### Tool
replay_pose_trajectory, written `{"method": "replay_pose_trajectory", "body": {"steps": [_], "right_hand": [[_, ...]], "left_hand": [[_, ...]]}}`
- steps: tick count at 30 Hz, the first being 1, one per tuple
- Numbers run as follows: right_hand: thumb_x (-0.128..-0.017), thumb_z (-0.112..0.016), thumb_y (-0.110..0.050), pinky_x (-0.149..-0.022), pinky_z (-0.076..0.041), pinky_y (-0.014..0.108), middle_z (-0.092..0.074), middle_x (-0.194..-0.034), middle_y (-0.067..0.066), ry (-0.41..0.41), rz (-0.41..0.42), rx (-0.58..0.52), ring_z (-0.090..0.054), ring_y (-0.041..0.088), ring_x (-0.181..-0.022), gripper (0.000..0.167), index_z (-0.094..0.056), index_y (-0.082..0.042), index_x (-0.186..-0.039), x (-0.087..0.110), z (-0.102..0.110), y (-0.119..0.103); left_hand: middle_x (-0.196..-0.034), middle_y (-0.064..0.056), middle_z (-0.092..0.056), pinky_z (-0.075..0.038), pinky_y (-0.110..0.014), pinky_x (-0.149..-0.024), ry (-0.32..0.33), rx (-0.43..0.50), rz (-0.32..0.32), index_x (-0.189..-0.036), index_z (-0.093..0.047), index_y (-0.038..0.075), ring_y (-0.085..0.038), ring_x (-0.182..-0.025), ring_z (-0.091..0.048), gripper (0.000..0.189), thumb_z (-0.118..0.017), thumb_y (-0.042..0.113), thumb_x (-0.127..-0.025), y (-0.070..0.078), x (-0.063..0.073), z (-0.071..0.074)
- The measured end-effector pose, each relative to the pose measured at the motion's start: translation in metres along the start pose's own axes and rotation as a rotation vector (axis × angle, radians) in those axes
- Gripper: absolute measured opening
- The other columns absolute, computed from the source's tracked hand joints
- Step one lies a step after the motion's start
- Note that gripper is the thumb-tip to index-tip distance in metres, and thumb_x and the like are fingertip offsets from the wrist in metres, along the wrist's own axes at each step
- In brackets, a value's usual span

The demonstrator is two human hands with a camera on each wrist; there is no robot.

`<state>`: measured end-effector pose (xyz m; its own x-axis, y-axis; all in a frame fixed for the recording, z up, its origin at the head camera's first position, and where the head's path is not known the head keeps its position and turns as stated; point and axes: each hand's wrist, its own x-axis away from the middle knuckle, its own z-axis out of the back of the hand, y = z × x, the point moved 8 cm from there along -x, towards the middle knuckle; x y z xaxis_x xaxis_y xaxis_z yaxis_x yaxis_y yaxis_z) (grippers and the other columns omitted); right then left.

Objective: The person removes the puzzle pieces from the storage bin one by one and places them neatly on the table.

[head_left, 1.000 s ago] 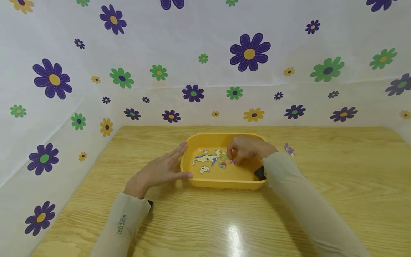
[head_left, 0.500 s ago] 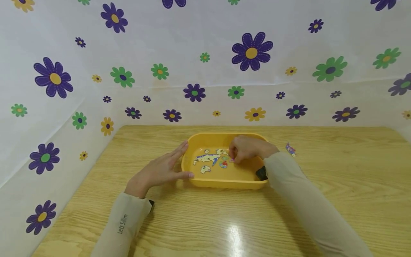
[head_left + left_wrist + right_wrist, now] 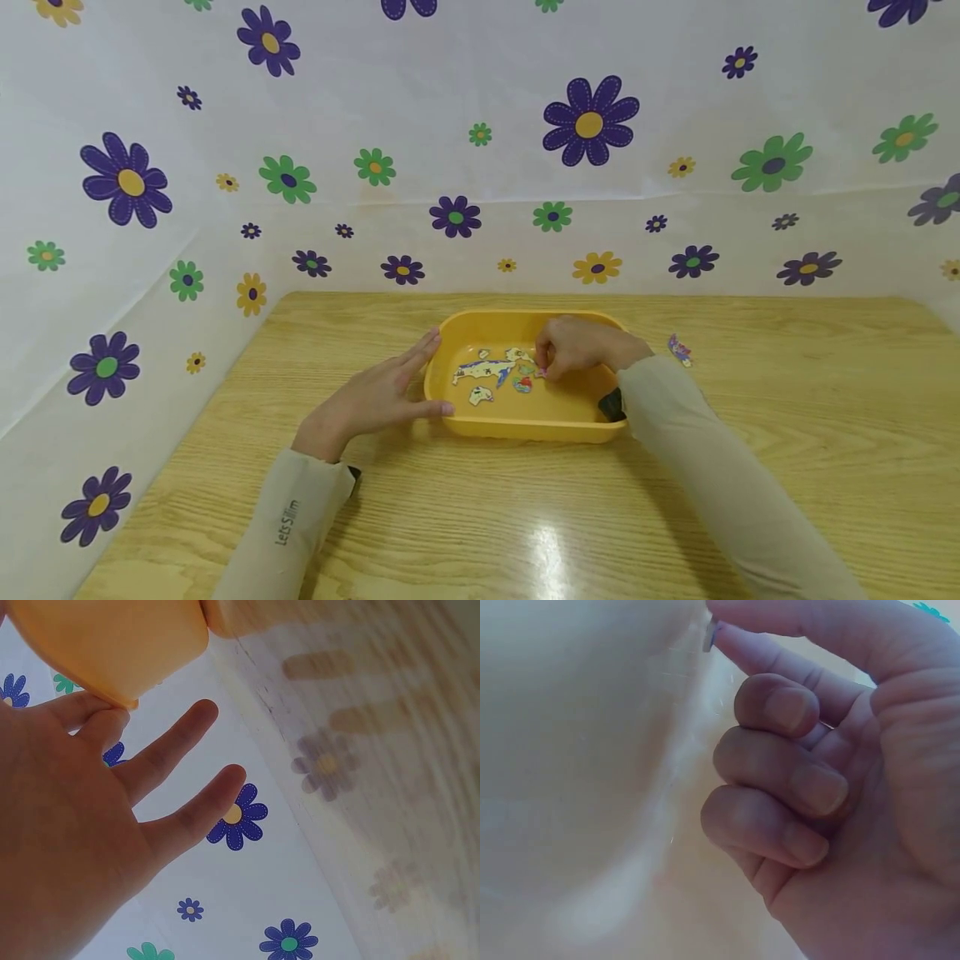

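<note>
A yellow tray (image 3: 525, 432) stands on the wooden table with several flat printed cut-out pieces lying in it. My left hand (image 3: 367, 408) touches the tray's left end with its fingers spread, thumb near the front corner. In the left wrist view, two fingers extend free below the rim (image 3: 124, 701). My right hand (image 3: 581, 343) reaches into the tray and pinches a small pink piece (image 3: 542, 373) between thumb and forefinger. Its thin edge (image 3: 710, 636) shows in the right wrist view, where the other fingers curl in. Left of it lie a red-and-green piece (image 3: 522, 384) and a long cream-and-blue piece (image 3: 483, 370).
A purple cut-out piece (image 3: 680, 350) lies on the table (image 3: 787, 400) to the right of the tray. A cream piece (image 3: 480, 396) is near the tray's front left. A white flower-printed sheet (image 3: 375, 100) stands behind and at the left.
The right hand stays low in the tray with the pink piece, turning it only slightly. The left hand keeps its place; the whole view has shifted a little.
</note>
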<state>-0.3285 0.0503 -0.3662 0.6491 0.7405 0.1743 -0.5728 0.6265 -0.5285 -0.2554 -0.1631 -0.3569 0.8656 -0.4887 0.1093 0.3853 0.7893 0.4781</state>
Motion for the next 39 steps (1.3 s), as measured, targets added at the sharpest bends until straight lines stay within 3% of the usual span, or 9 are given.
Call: {"method": "replay_pose_trajectory", "body": {"steps": [10, 20, 28, 39], "right_hand": [[-0.077, -0.072, -0.005, -0.056, -0.035, 0.023, -0.056, -0.072, -0.002, 0.035, 0.0, -0.013, -0.045, 0.011, -0.062, 0.005, -0.07, -0.005, -0.081, 0.002, 0.007, -0.004], [-0.082, -0.073, -0.006, -0.062, -0.039, 0.028, -0.051, -0.069, -0.001, 0.136, 0.038, 0.117, -0.045, 0.015, -0.065, 0.005, -0.072, -0.005, -0.086, 0.006, 0.021, -0.023], [-0.082, -0.074, -0.003, -0.06, -0.035, 0.028, -0.047, -0.064, -0.002, 0.193, 0.071, 0.119, -0.041, 0.013, -0.061, 0.007, -0.072, -0.002, -0.089, 0.012, 0.04, -0.038], [-0.086, -0.073, -0.005, -0.064, -0.037, 0.031, -0.05, -0.071, 0.002, 0.217, -0.01, 0.163, -0.046, 0.019, -0.071, 0.008, -0.072, -0.005, -0.093, 0.024, 0.062, -0.04]], "left_hand": [[-0.17, -0.003, -0.006, -0.024, -0.057, -0.119, 0.0, -0.023, 0.008, -0.165, -0.011, 0.015, -0.035, -0.151, -0.021, 0.106, -0.063, 0.067, -0.089, 0.002, -0.001, 0.003], [-0.17, -0.002, -0.005, -0.023, -0.058, -0.119, -0.015, -0.016, 0.009, -0.165, -0.01, 0.017, -0.035, -0.152, -0.02, 0.105, -0.064, 0.067, -0.089, 0.002, 0.001, 0.001], [-0.17, -0.003, -0.005, -0.023, -0.058, -0.119, -0.011, -0.012, 0.008, -0.165, -0.011, 0.017, -0.035, -0.151, -0.02, 0.105, -0.064, 0.067, -0.089, 0.003, 0.0, 0.0], [-0.17, -0.003, -0.006, -0.024, -0.057, -0.119, -0.007, -0.012, 0.003, -0.164, -0.01, 0.015, -0.035, -0.151, -0.021, 0.105, -0.065, 0.066, -0.09, 0.002, 0.002, 0.001]]}}
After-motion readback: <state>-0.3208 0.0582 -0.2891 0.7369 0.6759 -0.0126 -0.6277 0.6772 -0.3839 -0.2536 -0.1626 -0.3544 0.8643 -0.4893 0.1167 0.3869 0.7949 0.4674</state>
